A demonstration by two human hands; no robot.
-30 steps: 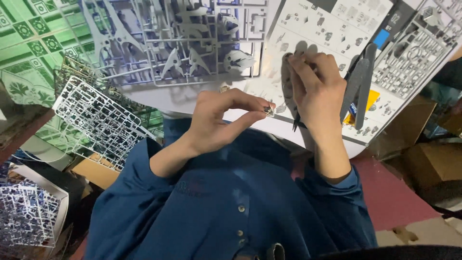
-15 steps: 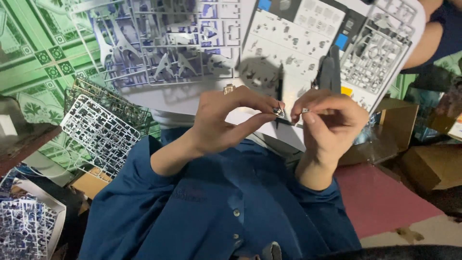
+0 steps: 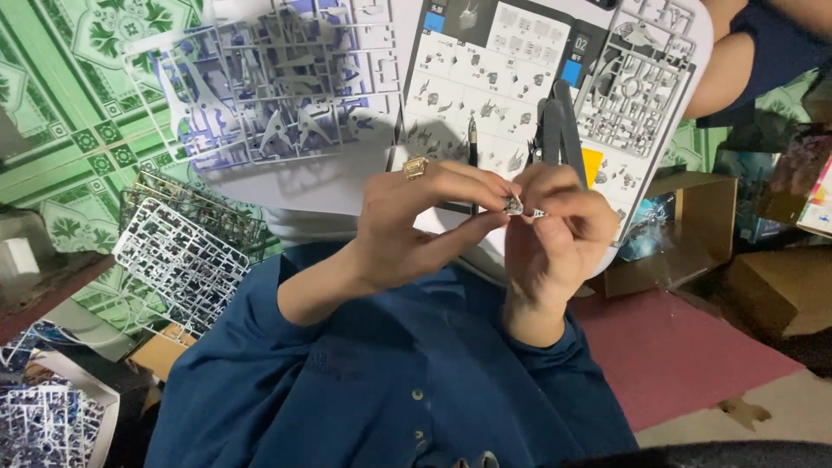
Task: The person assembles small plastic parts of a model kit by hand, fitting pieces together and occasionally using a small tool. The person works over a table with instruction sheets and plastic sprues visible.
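Note:
My left hand, with a gold ring on one finger, pinches a small grey model part between thumb and fingertips. My right hand faces it and pinches a tiny pale piece right against that part. Both hands hover over the lower edge of an illustrated instruction sheet. A thin dark hobby knife lies on the sheet just above my fingers. Dark grey nippers lie beside it.
A sprue frame of purple-grey parts lies at upper left on a white surface. A grey sprue is at upper right, more sprues at left. Another person's arm shows top right. Cardboard boxes stand at right.
One second ago my right hand held the thin dark knife. Now the knife lies on the sheet, and my right hand has come to my left, pinching a small piece.

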